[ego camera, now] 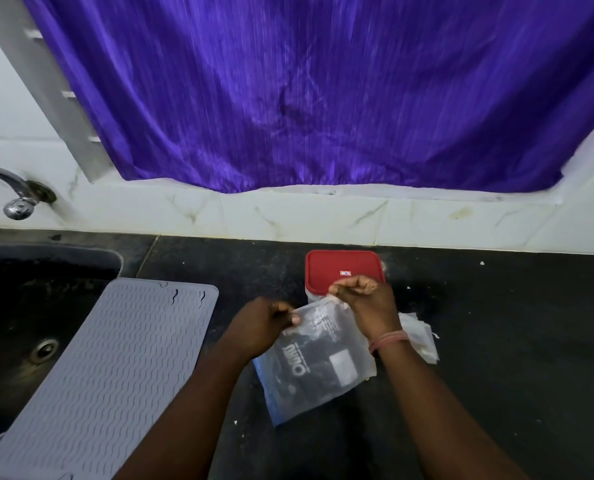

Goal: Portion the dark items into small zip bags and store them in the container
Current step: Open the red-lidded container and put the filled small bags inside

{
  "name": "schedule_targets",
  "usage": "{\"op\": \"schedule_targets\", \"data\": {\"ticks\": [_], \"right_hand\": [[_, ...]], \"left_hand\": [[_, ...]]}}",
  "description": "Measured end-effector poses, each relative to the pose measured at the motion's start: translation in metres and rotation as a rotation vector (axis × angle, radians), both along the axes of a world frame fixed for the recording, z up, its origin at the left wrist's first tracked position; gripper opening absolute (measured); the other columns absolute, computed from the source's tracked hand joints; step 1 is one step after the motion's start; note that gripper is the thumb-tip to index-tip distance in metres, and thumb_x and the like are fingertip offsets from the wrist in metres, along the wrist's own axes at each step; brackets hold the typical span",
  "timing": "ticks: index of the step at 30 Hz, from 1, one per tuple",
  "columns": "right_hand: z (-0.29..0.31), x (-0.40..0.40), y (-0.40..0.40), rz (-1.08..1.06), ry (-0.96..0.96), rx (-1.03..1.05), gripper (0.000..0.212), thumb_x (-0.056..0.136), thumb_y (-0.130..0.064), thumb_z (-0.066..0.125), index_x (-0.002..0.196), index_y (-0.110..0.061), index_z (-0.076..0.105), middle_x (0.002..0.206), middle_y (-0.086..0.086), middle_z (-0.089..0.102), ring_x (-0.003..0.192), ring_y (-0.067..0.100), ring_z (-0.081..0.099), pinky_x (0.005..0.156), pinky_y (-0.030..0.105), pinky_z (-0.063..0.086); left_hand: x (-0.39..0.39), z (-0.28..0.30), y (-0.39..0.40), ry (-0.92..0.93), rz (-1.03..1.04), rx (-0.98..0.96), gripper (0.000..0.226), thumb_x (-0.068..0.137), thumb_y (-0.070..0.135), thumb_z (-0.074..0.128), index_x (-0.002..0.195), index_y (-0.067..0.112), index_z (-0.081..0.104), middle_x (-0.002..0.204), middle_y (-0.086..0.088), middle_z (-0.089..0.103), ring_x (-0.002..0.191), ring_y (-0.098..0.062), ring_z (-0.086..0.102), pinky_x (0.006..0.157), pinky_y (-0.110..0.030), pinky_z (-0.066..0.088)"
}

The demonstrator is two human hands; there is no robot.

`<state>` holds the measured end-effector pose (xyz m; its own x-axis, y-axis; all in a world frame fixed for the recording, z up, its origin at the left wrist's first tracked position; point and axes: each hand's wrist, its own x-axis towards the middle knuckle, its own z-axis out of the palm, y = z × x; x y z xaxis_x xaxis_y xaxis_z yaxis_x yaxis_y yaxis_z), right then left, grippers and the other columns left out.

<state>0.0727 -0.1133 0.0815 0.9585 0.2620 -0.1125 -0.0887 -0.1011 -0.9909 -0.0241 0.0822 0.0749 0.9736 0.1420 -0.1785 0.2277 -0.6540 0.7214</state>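
A clear zip bag (314,355), printed with lettering and a white label patch, is held just above the black counter (496,341) near the middle of the view, its mouth turned toward the wall. Dark contents can be made out through the plastic, though their kind cannot be told. The top edge is pinched at its left corner by the left hand (264,323), thumb and curled fingers closed on the plastic, and at its right corner by the right hand (364,296), likewise closed in a pinch; the mouth appears to be drawn taut between them, which is judged to be the opening or sealing of the zip. Whether the strip is parted cannot be told.

Under and to the right of the bag, a small pile of flat clear bags (420,337) is laid on the counter, partly hidden by the right wrist. Just behind the right hand the container (340,268) is seen, its red lid on. A grey ribbed mat (115,358) is laid over the edge of the sink (28,306) to the left, with a tap (14,195) above it and a purple curtain (306,91) across the window.

If the mouth is pulled apart unevenly or the bag is tipped, the dark items could be spilled onto the counter, where they would be hard to see against the black. The thin plastic could be torn by a sharp tug, and the loose bags could be dragged off by the wrist
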Motion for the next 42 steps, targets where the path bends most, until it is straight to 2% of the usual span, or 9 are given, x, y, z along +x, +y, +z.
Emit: {"op": "schedule_targets", "data": {"ticks": [4, 10, 15, 17, 20, 23, 29, 35, 42], "right_hand": [[-0.001, -0.003, -0.001, -0.109, 0.037, 0.094, 0.021, 0.081, -0.006, 0.078, 0.098, 0.002, 0.070, 0.086, 0.008, 0.075, 0.073, 0.009, 0.069, 0.066, 0.016, 0.055], [-0.002, -0.014, -0.011, 0.302, 0.018, -0.131, 0.029, 0.091, -0.044, 0.061, 0.114, -0.027, 0.070, 0.110, -0.014, 0.072, 0.105, -0.003, 0.064, 0.089, 0.013, 0.051], [0.001, -0.018, -0.003, 0.322, -0.219, -0.194, 0.019, 0.087, -0.035, 0.073, 0.095, -0.018, 0.073, 0.084, 0.000, 0.071, 0.078, 0.005, 0.062, 0.072, 0.031, 0.052], [0.005, -0.017, 0.000, 0.206, -0.394, -0.176, 0.009, 0.092, -0.022, 0.069, 0.097, -0.016, 0.074, 0.088, -0.005, 0.071, 0.085, 0.003, 0.064, 0.079, 0.029, 0.052], [0.016, -0.018, 0.005, 0.269, -0.662, -0.184, 0.022, 0.089, -0.005, 0.065, 0.101, -0.018, 0.076, 0.102, -0.008, 0.066, 0.099, 0.008, 0.062, 0.089, 0.023, 0.048], [0.014, -0.030, 0.014, 0.693, -0.655, -0.310, 0.018, 0.085, -0.010, 0.072, 0.100, -0.018, 0.078, 0.101, -0.004, 0.067, 0.098, 0.010, 0.062, 0.091, 0.029, 0.049], [-0.018, -0.047, 0.012, 0.999, -0.327, -0.668, 0.047, 0.072, -0.034, 0.085, 0.115, -0.026, 0.070, 0.117, -0.008, 0.064, 0.107, 0.009, 0.060, 0.098, 0.035, 0.050], [0.016, -0.037, 0.025, 0.320, -0.661, -0.350, 0.032, 0.093, -0.029, 0.067, 0.124, -0.026, 0.064, 0.117, -0.008, 0.059, 0.110, 0.007, 0.054, 0.095, 0.024, 0.045], [0.029, -0.037, 0.040, 0.419, -0.538, -0.207, 0.024, 0.092, -0.018, 0.067, 0.114, -0.022, 0.074, 0.105, -0.008, 0.066, 0.100, 0.004, 0.062, 0.091, 0.025, 0.051]], "left_hand": [[0.004, 0.000, 0.009, 0.051, 0.048, 0.146, 0.032, 0.096, 0.047, 0.060, 0.075, 0.026, 0.072, 0.073, -0.002, 0.070, 0.069, -0.015, 0.066, 0.066, -0.030, 0.049], [0.007, -0.003, 0.013, 0.035, 0.077, 0.146, 0.025, 0.098, 0.039, 0.058, 0.081, 0.027, 0.072, 0.079, 0.000, 0.071, 0.076, -0.015, 0.067, 0.078, -0.037, 0.056], [-0.001, -0.018, 0.020, -0.101, 0.356, 0.123, 0.023, 0.095, 0.050, 0.058, 0.096, 0.031, 0.070, 0.099, 0.003, 0.070, 0.095, -0.018, 0.067, 0.089, -0.039, 0.054], [-0.008, -0.010, 0.014, -0.193, 0.559, -0.212, 0.040, 0.090, 0.061, 0.057, 0.118, 0.033, 0.065, 0.128, 0.000, 0.062, 0.113, -0.020, 0.061, 0.095, -0.045, 0.054], [-0.010, 0.009, 0.002, -0.055, 0.804, -1.170, 0.083, 0.084, 0.081, 0.044, 0.131, 0.014, 0.057, 0.132, -0.017, 0.063, 0.115, -0.034, 0.062, 0.101, -0.055, 0.048], [-0.014, 0.007, 0.009, 0.065, 0.660, -1.503, 0.095, 0.084, 0.073, 0.058, 0.132, -0.008, 0.054, 0.133, -0.033, 0.058, 0.121, -0.046, 0.060, 0.109, -0.061, 0.040], [-0.020, 0.007, 0.000, -0.109, 0.644, -1.127, 0.024, 0.100, 0.015, 0.054, 0.113, 0.002, 0.068, 0.111, -0.024, 0.072, 0.096, -0.038, 0.070, 0.095, -0.058, 0.053], [-0.034, 0.008, -0.003, -0.054, 0.242, -0.679, 0.026, 0.106, 0.019, 0.048, 0.114, 0.020, 0.073, 0.112, -0.010, 0.075, 0.109, -0.030, 0.069, 0.101, -0.054, 0.051], [-0.030, 0.026, -0.007, -0.205, 0.160, -0.516, 0.020, 0.098, 0.003, 0.058, 0.108, 0.013, 0.072, 0.103, -0.003, 0.076, 0.099, -0.016, 0.072, 0.089, -0.027, 0.055]]}}
